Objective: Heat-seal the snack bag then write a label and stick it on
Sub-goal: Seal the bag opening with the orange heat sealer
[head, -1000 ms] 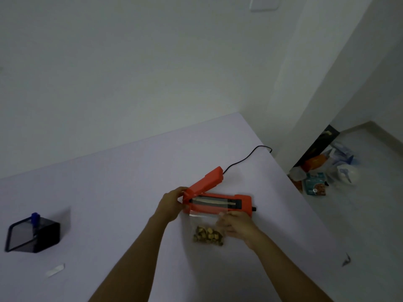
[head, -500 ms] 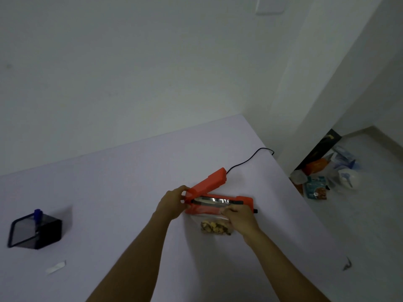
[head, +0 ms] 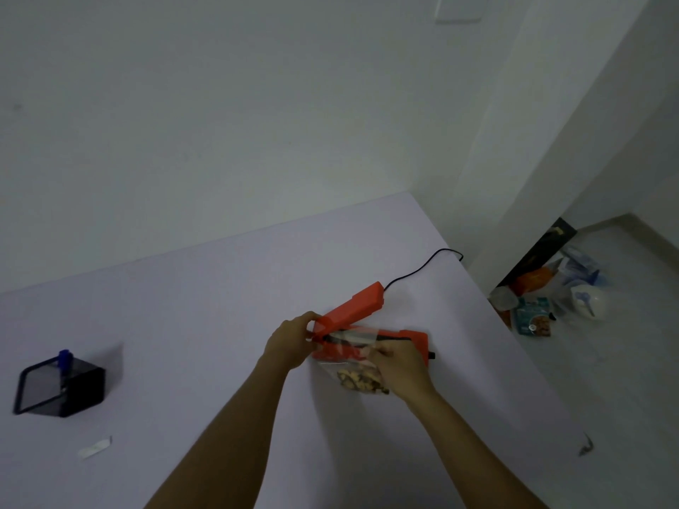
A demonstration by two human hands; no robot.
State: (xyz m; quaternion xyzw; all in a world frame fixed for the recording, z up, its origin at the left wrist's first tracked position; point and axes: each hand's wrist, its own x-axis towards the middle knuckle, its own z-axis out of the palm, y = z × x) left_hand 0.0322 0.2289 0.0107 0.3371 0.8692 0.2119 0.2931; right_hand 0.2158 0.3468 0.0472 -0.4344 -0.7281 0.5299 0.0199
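An orange heat sealer (head: pixel 367 325) lies on the white table (head: pixel 183 306) with its upper arm raised at an angle. My left hand (head: pixel 290 339) grips the sealer's hinge end on the left. My right hand (head: pixel 400 365) pinches the top of a clear snack bag (head: pixel 358 376) holding brown pieces. The bag's open edge lies over the sealer's lower bar, under the raised arm. A small white label (head: pixel 94 447) rests near the table's front left.
A black pen holder (head: pixel 60 389) with a blue marker (head: pixel 65 361) stands at the left. The sealer's black cord (head: pixel 422 270) runs off the table's right edge. Packages and bags (head: pixel 543 303) clutter the floor at the right.
My right hand has pushed the snack bag farther up, so its top now lies across the sealer's lower bar. My left hand stays on the sealer's hinge end.
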